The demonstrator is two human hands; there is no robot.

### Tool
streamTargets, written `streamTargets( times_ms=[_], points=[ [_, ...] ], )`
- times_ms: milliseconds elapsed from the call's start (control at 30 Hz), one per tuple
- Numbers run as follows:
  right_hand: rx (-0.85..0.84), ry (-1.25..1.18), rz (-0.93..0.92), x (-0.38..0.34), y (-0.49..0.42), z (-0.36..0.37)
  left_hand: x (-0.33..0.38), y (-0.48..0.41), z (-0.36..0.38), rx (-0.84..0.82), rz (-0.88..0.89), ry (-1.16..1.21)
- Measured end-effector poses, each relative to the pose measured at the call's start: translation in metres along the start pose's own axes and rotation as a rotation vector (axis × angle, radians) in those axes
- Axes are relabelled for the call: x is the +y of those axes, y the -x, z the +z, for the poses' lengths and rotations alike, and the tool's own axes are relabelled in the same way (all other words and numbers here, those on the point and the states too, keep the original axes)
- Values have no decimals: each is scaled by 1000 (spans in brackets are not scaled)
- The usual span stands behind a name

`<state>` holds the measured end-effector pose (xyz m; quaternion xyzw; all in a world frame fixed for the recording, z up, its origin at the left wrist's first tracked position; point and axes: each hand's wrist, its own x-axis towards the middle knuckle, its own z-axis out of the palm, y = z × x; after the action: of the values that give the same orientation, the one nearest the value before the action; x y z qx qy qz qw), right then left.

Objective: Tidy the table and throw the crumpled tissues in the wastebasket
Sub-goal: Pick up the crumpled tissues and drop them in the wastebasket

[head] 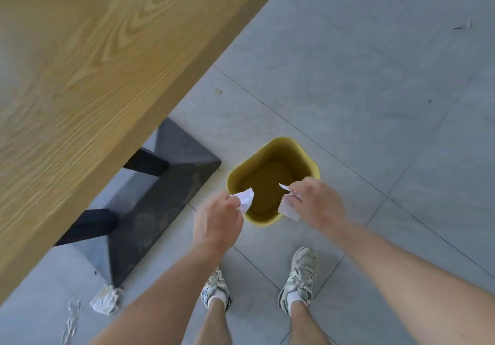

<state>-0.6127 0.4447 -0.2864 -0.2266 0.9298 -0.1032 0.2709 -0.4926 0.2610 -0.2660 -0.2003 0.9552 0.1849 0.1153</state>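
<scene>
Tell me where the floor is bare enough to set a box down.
Bare tiles lie right of the wastebasket and beyond it. Crowded: crumpled tissue beside the table base, shoes just below the basket.

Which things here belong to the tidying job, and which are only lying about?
Job:
- left hand, tissue
- right hand, tissue
- yellow wastebasket
- crumpled tissue by the table foot
- wooden table

Lying about:
- small scraps on the floor tiles
</scene>
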Motion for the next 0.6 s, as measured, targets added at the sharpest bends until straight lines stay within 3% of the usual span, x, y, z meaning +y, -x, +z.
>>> streamTargets(
  times_ms=[600],
  points=[
    [1,96,-45,34,-89,55,-3,-89,112,-128,23,-175]
  ],
)
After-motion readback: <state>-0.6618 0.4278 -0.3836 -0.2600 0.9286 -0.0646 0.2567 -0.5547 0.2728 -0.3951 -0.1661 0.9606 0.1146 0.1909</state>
